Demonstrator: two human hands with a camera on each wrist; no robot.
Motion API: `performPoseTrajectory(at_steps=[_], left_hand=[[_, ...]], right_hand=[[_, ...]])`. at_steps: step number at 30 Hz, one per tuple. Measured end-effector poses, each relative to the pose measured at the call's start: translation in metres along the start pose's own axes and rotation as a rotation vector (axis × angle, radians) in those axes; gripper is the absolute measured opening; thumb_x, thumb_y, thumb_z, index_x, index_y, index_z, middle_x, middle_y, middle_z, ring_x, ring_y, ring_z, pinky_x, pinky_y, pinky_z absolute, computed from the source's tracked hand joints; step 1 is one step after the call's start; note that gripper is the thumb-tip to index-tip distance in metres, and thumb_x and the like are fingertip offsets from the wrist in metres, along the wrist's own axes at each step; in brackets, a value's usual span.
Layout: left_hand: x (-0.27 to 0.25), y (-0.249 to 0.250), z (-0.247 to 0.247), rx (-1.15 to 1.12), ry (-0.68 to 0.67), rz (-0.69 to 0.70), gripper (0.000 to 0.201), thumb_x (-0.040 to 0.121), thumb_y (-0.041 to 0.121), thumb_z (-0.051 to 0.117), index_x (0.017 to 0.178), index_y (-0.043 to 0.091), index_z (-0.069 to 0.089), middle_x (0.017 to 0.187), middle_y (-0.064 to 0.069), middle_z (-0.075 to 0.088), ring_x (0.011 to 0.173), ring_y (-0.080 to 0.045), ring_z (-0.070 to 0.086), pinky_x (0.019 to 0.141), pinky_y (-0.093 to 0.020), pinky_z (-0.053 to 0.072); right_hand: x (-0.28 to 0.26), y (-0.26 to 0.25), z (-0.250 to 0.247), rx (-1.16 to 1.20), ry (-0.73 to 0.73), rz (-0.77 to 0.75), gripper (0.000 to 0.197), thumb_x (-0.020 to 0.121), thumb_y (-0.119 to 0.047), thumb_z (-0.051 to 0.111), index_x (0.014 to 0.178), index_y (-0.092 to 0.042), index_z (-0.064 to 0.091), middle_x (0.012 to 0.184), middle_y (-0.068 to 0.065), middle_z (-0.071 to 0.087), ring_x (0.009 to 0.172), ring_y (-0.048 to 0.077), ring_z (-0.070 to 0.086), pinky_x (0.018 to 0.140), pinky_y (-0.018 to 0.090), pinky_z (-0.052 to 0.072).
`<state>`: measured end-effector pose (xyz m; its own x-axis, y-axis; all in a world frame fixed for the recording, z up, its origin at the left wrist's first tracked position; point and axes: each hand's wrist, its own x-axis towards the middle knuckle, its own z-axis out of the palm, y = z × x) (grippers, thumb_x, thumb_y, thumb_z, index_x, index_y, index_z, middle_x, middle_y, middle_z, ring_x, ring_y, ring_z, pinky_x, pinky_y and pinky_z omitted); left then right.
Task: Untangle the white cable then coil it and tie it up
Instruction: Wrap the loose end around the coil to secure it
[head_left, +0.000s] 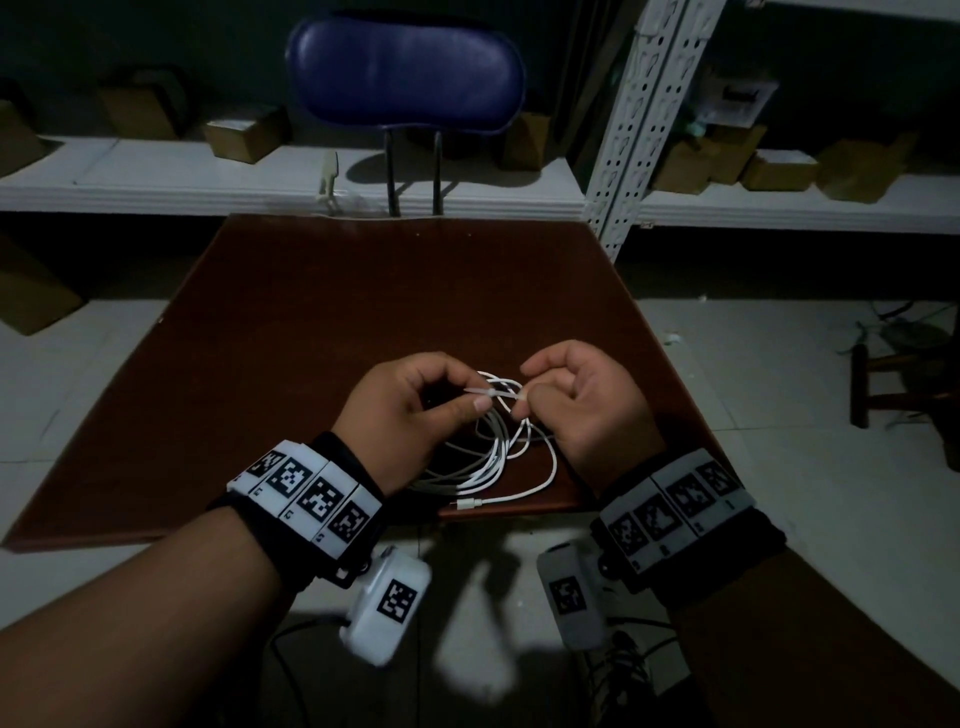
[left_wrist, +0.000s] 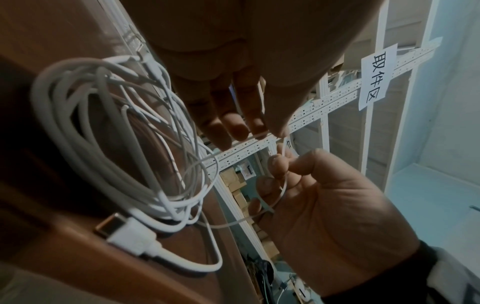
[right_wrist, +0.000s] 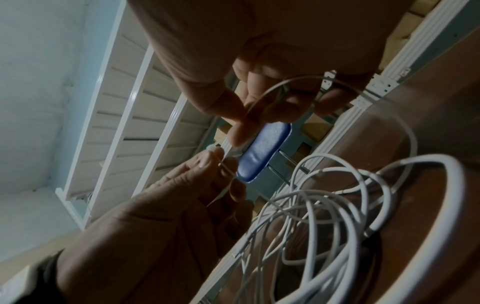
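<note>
- Your hands cover the far part of the cable, so you cannot see from the head view how its top loops lie under the fingers.
- The tie is thin and pale; only a short strip shows between your hands in the head view, and whether it is already closed around the cable is hard to make out.
- The left wrist view shows the tie curving through your right fingers, but its ends blur out.
- The room is dim; the boxes on the shelf are too dark to read or count surely.
- One cable, loosely coiled in several loops, lies on the tabletop near its front edge, between your wrists; one plug lies at that edge.
- One tie, one chair behind the tabletop.
- Two hands: your left hand has its grip pinched on one end of the tie, thumb against fingers.
- Your right hand has its grip pinched on the other end, the remaining fingers curled.
</note>
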<state>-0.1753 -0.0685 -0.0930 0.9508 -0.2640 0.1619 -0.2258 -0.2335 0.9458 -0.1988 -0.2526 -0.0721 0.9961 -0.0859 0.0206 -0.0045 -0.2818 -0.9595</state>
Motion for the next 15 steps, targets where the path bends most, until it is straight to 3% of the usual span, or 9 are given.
performPoseTrajectory(at_steps=[4,8,13,15], left_hand=[[0.0007,0.001,-0.0001,-0.018,0.024,0.004,0.007,0.081,0.013,0.078,0.087,0.016,0.075,0.084,0.001,0.076,0.08,-0.012,0.071,0.075,-0.025,0.055],[0.0014,0.0009,-0.0007,-0.004,0.0,-0.011,0.007,0.081,0.014,0.077,0.087,0.016,0.075,0.084,0.002,0.076,0.079,-0.011,0.071,0.073,-0.022,0.054],[0.0014,-0.0006,-0.0005,0.022,-0.012,0.002,0.007,0.082,0.012,0.077,0.087,0.016,0.075,0.082,0.002,0.075,0.077,-0.007,0.07,0.07,-0.018,0.052],[0.0017,-0.0009,-0.0003,0.014,-0.011,0.0,0.008,0.082,0.012,0.077,0.086,0.018,0.075,0.081,0.003,0.075,0.075,-0.006,0.07,0.069,-0.016,0.051]], right_hand=[[-0.0011,-0.0007,0.0005,0.004,-0.005,0.012,0.018,0.09,0.003,0.059,0.095,-0.014,0.062,0.072,0.005,0.074,0.064,0.026,0.06,0.062,0.035,0.046],[-0.0002,0.0004,0.0015,-0.009,-0.007,0.013,0.019,0.09,0.003,0.059,0.094,-0.015,0.062,0.074,0.007,0.074,0.066,0.025,0.062,0.063,0.034,0.047],[-0.0009,0.0017,0.0017,0.003,-0.034,0.004,0.017,0.091,0.005,0.058,0.095,-0.012,0.062,0.074,0.008,0.072,0.056,0.003,0.062,0.054,0.017,0.047],[-0.0003,0.0024,0.0021,0.013,-0.03,0.0,0.016,0.091,0.005,0.058,0.096,-0.011,0.063,0.075,0.009,0.072,0.055,0.002,0.06,0.053,0.016,0.046]])
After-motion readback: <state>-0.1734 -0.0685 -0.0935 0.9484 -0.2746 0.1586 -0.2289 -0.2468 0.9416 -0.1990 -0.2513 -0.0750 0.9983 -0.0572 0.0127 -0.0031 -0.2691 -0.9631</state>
